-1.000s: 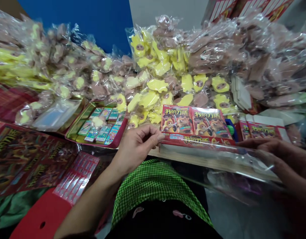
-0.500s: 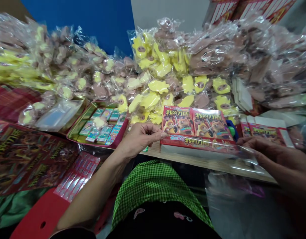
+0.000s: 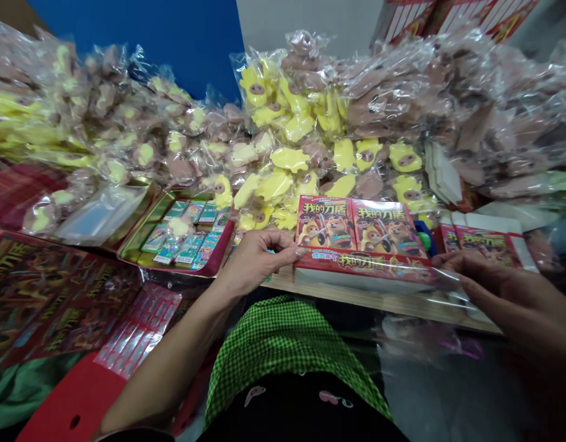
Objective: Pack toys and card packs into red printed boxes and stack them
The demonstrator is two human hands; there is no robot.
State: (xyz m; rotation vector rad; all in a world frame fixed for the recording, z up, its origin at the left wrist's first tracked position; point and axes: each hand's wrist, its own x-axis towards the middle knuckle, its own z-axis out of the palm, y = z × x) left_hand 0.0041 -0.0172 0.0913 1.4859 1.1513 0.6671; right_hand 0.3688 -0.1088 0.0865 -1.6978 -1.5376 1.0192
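A red printed display box [image 3: 362, 230] with cartoon bears lies at the table's front edge, inside a clear plastic bag [image 3: 449, 293] whose loose end stretches to the right. At the box's left end my left hand [image 3: 270, 256] is closed, thumb and index finger pinching the bag's edge by the front corner. My right hand [image 3: 499, 285] is curled around the loose plastic beyond the box's right end, partly blurred. Which fingers grip the film there is hard to see.
An open tin [image 3: 135, 245] with small card packs [image 3: 188, 245] stands left of the box. Bagged yellow and brown figures [image 3: 290, 159] are heaped behind. Another red box [image 3: 488, 242] lies at the right. Printed red sheets [image 3: 57, 294] and clear sleeves [image 3: 103, 212] lie at left.
The whole view has shifted slightly, so things sit a little further left in the picture. Both hands keep the same hold at the two ends of the bagged box.
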